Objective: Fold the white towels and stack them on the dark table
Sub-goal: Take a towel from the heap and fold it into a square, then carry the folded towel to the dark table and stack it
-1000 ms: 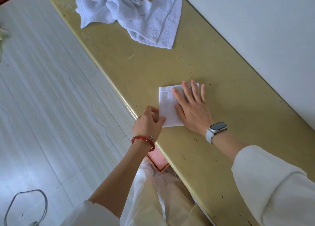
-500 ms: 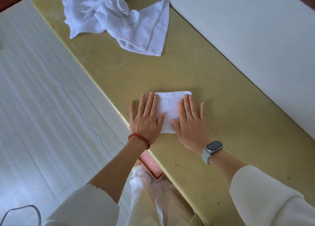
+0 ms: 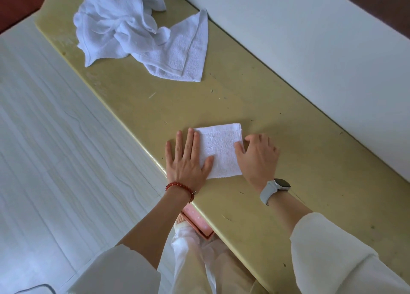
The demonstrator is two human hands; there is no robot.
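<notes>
A small folded white towel (image 3: 219, 151) lies square on the yellow table (image 3: 255, 98), near its front edge. My left hand (image 3: 186, 163), with a red bead bracelet, presses flat on the towel's left edge, fingers straight. My right hand (image 3: 257, 158), with a grey watch, sits at the towel's right edge. Its thumb lies on top of the cloth and its fingers curl at the edge, pinching it. A crumpled heap of unfolded white towels (image 3: 137, 34) sits at the far left end of the table.
A white panel (image 3: 310, 49) runs along the table's back edge. Pale striped floor (image 3: 55, 149) lies to the left. A pink box (image 3: 195, 225) shows under the table's front edge by my legs. A dark cable (image 3: 37, 288) is at the bottom left.
My left hand went from pinching the towel's corner to lying flat on its left side. My right hand slid from flat on top to the right edge, fingers now curled.
</notes>
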